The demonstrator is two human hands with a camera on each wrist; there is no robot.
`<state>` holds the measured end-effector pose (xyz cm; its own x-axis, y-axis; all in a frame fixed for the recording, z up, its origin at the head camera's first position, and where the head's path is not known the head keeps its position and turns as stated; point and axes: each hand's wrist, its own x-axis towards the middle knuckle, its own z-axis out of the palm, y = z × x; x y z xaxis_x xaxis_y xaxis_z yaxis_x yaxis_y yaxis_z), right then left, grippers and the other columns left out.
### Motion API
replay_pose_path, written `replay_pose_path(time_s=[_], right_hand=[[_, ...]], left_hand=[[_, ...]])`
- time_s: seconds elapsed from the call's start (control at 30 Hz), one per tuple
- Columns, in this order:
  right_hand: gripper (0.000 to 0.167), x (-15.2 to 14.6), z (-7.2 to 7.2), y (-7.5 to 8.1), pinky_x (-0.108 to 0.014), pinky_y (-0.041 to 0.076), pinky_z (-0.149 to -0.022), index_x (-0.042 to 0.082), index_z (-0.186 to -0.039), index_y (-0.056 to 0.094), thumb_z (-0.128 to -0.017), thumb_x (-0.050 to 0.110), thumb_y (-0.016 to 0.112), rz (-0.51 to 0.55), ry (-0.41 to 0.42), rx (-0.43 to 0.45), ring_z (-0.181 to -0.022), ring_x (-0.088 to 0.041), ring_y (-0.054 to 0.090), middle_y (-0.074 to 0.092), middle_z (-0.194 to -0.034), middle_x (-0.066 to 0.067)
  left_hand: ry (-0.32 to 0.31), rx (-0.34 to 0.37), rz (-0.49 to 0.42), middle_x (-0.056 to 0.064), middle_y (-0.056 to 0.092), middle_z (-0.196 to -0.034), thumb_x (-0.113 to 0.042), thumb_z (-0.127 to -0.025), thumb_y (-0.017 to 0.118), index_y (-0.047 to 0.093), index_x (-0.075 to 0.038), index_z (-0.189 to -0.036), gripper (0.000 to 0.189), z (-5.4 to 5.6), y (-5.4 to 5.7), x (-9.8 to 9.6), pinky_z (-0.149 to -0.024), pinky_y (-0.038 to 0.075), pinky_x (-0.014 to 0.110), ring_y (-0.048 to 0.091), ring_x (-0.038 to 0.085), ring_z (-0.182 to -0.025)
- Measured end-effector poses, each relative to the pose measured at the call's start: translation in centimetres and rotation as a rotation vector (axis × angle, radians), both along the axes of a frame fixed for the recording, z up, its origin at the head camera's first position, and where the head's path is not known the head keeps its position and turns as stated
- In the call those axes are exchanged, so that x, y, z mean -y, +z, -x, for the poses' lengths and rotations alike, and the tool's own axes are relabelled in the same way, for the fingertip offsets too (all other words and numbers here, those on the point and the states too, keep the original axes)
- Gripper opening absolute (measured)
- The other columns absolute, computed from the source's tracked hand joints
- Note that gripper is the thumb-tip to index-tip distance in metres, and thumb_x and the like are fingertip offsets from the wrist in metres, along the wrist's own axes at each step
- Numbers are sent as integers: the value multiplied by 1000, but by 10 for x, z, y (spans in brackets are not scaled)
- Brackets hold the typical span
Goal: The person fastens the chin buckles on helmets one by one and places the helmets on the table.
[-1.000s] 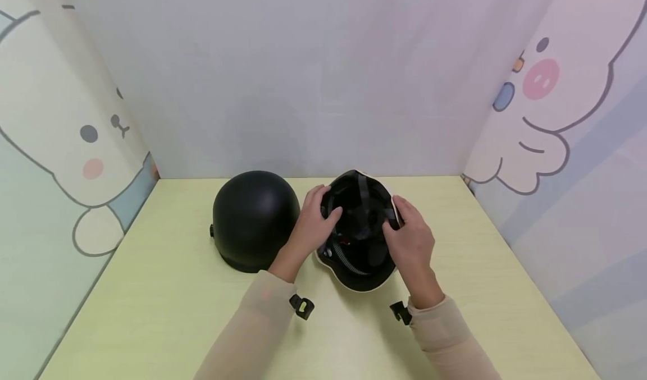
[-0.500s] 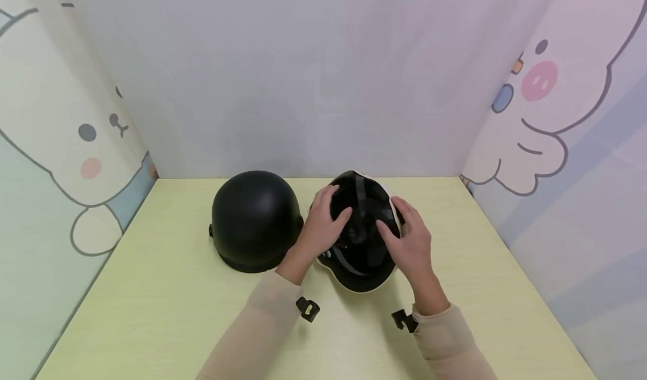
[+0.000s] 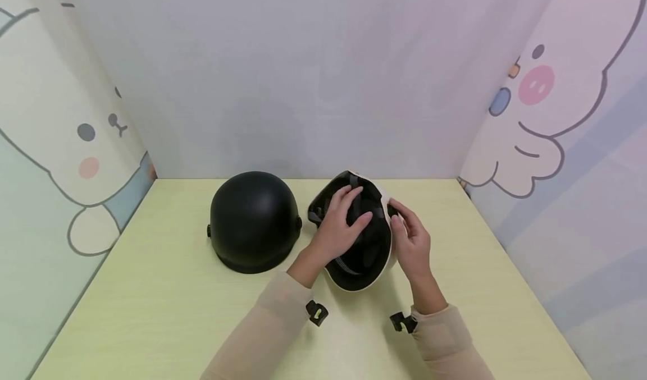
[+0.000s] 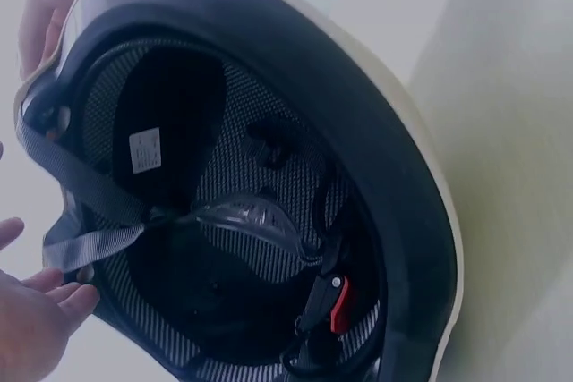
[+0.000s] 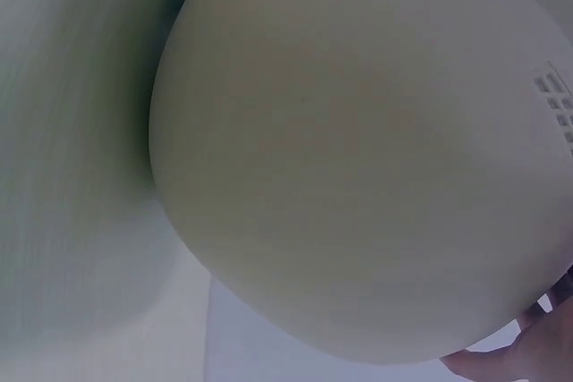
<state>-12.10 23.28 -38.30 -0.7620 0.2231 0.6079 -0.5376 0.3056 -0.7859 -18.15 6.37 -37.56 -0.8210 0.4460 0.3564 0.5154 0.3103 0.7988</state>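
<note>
A white helmet (image 3: 386, 256) with a black lining (image 4: 412, 221) lies tipped on its side, its hollow turned toward me. My left hand (image 3: 341, 228) is over the hollow, fingers spread and nearly straight. In the left wrist view, its fingertips are beside a grey strap (image 4: 89, 248); contact with the strap is unclear. My right hand (image 3: 413, 239) holds the helmet's right side, thumb and fingers around a black part (image 3: 391, 210). A red-and-black buckle (image 4: 338, 306) hangs inside. The right wrist view is mostly filled by the smooth white shell (image 5: 358, 176).
A black helmet (image 3: 254, 223) stands dome up to the left, close to the white one. Both are on a pale yellow-green table (image 3: 151, 312). A plain light wall (image 3: 303, 77) rises behind, with cartoon-printed walls (image 3: 556, 144) on either side.
My left hand has moved right from the left rim to over the hollow. My right thumb has shifted from inside the rim to the outer side. The white helmet has turned slightly.
</note>
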Motion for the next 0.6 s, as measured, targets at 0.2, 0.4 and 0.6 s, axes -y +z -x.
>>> replay_pose_path(time_s=[0.2, 0.4, 0.6], right_hand=[[28, 6, -4, 10, -22, 38, -99, -20, -122, 55, -100, -10, 40, -9, 10, -34, -121, -13, 52, 53, -124, -36], [29, -5, 9, -8, -26, 39, -100, -15, -123, 58, -102, -4, 41, 48, 49, -53, -119, -15, 54, 58, -124, -29], [28, -8, 11, -10, -25, 41, -98, -15, -121, 58, -102, -1, 44, 49, 41, -47, -114, -14, 57, 60, -122, -27]], left_hand=[[-52, -25, 22, 8, 18, -157, -44, -99, 53, 36, -25, -152, 59, -4, 0, -5, -102, 34, 55, 32, 34, -137], [-78, -30, 19, 7, 16, -157, -43, -98, 55, 40, -27, -150, 56, -9, 4, -11, -100, 37, 55, 30, 34, -138], [-61, -30, 12, 7, 20, -156, -44, -97, 57, 44, -24, -146, 55, -11, 1, -15, -100, 38, 53, 33, 33, -136]])
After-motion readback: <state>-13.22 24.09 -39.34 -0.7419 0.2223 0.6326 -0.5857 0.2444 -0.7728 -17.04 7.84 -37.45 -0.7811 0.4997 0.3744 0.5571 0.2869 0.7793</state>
